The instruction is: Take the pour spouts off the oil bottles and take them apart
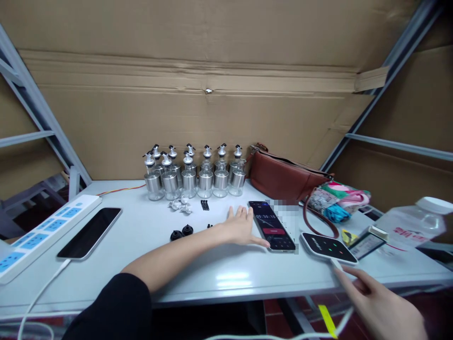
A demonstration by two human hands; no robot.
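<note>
My left hand [241, 228] reaches over the table with its fingers spread and nothing in them. Its thumb touches or nearly touches the lower left edge of a phone [272, 231] whose lit screen shows a timer. At the right, my right hand [380, 302] is closed in a pinch on the white plug end of a charging cable [337, 264]. That plug meets the front edge of a flat black-and-white device [329, 248] with small green and red lights. Black round caps [181, 232] lie to the left of my left forearm, beyond it small black pieces [205, 205].
Several glass-and-steel dispenser bottles [188, 182] stand in rows at the back. Clear plastic parts [181, 205] lie before them. A brown bag [283, 177], colourful bundle [339, 200] and large plastic bottle [412, 225] stand right. A second phone [90, 233] and power strip [49, 236] lie left.
</note>
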